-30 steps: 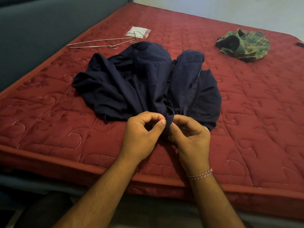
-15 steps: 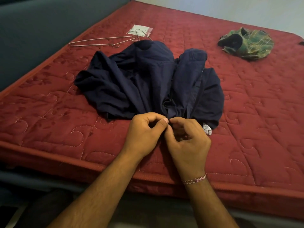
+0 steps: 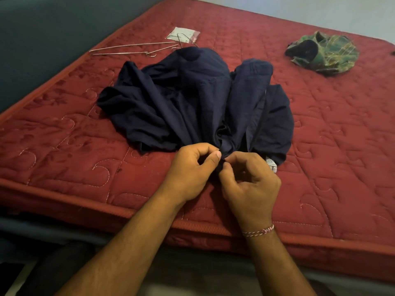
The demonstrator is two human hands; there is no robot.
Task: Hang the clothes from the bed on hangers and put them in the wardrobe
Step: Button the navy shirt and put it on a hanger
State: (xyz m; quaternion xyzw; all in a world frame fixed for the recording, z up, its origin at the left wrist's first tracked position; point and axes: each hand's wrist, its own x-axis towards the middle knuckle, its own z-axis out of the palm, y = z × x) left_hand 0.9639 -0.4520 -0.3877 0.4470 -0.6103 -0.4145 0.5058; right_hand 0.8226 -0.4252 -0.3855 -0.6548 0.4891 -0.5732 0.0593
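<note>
Both hands (image 3: 222,167) pinch navy garment (image 3: 192,99) near mattress edge (image 3: 64,201).

Your left hand (image 3: 192,167) and right hand (image 3: 250,180) meet at the near edge of the garment (image 3: 192,103), which lies spread on the mattress (image 3: 64,146) in front of you. A tag (image 3: 271,164) sits at its near hem, just right of your right hand. Behind the garment, to the left, lie the wire hangers (image 3: 132,50), with a small packet (image 3: 183,35) just behind them. A second bundled garment (image 3: 322,53) lies far right, well apart
</note>
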